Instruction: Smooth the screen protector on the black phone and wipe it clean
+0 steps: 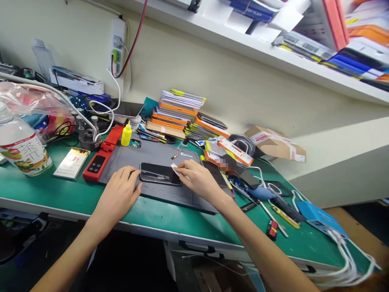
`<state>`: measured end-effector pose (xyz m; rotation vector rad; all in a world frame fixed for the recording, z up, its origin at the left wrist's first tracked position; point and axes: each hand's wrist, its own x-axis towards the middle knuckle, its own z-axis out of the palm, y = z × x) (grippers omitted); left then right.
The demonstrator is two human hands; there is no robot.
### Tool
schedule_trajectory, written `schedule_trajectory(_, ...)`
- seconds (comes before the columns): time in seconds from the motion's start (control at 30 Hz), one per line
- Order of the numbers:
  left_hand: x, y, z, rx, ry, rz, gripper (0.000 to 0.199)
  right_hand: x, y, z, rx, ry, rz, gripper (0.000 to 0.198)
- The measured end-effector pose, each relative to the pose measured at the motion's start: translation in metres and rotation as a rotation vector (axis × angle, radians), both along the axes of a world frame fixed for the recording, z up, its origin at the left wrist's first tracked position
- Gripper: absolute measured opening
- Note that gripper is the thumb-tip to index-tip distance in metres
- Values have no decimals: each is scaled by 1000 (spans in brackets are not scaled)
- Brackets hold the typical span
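A smartphone (159, 174) with a dark, glossy screen lies face up on the grey work mat (170, 196). My left hand (121, 190) rests at the phone's left end, fingers extended and thumb apart, the fingertips at its edge. At the opposite end, my right hand (196, 176) pinches a small white wipe (175, 167) against the upper right part of the screen. Whether the wipe is cloth or paper I cannot tell. A red device (94, 167) with round black buttons sits left of the mat, near a yellow dropper bottle (126, 134).
Stacked orange and grey packages (174, 111) stand behind the mat. Tools and cables crowd the right, with a blue box (322, 217) at the far end. A plastic jug (24, 142) and a white-gold box (71, 163) stand left. A shelf (231, 36) hangs overhead.
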<state>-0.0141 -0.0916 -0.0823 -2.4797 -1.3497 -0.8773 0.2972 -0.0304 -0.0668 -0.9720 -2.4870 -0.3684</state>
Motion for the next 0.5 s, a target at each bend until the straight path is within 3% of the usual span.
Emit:
schedule_trajectory(0.2,1,0,-1,0,-7,4,31,-1,-4,2,-2,-24,3,23)
schedule_trajectory(0.37,0,1,-2,27,-7,-14,31,2,-1,13,-114,-2,55,21)
schedule_trajectory(0.5,1,1,-3,26,-27,0,30,14,-16,10,-150,29,54,23)
